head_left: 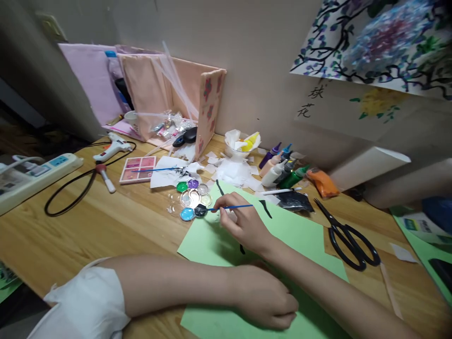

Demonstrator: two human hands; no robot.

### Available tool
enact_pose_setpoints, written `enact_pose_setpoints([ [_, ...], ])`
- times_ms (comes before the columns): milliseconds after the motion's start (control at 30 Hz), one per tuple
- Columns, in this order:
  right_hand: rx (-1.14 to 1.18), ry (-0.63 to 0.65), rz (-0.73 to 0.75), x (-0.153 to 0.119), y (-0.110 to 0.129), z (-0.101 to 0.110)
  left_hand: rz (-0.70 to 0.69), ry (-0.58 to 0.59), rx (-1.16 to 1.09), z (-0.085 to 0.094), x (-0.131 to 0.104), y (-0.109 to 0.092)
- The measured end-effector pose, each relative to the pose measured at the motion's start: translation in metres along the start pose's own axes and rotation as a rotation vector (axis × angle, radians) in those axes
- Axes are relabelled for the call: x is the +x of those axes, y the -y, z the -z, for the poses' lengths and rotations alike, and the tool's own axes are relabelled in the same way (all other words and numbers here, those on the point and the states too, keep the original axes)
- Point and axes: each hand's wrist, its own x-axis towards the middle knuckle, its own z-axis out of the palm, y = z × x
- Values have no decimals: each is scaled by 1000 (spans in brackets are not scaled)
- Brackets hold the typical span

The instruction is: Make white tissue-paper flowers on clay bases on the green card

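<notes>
Wooden counter [120, 235] with green paper [296, 230]

Behind, an open pink box [211, 113] holds small packaged items [173, 125]. The left hand [264, 296] rests curled on the paper; the right hand [243, 223] is above it. A bowl [240, 154] holds white tissue [232, 137]; a palette [185, 198], green, purple, blue and black paint [200, 211]. The right hand pinches a blue paintbrush [242, 206], tip at the black

Your left forearm [180, 285] stretches almost level across the lower left of the frame; your left hand [266, 294], below the centre, lies back upward, its fingers curled under. Your right forearm [318, 278] slants up from the lower right, wrist nearly straight, and your right hand [245, 223], near the centre, points leftward with thumb and fingers drawn into a pinching grip.
</notes>
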Motion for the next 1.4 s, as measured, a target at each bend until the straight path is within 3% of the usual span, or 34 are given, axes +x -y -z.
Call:
enact_pose_setpoints([
  [100, -33, 57, -41, 4, -1, -8, 2, 41, -26, 3, 1, 1],
  [300, -31, 19, -10, 1, 2, -3, 18, 90, -49, 10, 0, -1],
  [433, 7, -162, -18, -16, -8, 23, 42, -1, 6, 6, -3, -2],
  [567, -43, -394, -187, -52, -40, 55, 51, -99, 89, 1, -6, -2],
  [633, -105, -430, -256, -72, -57, 66, 42, -130, 115, 0, -7, -2],
  [767, -267, -388, -159, -97, -74, 68, 17, -158, 134, 1, -8, -1],
  [900, -320, -361, -54, -102, -75, 64, 0, -169, 139, 1, -8, 0],
  [1400, -296, -337, -94, -103, -76, 66, 12, -119, 125, 5, -6, -1],
])
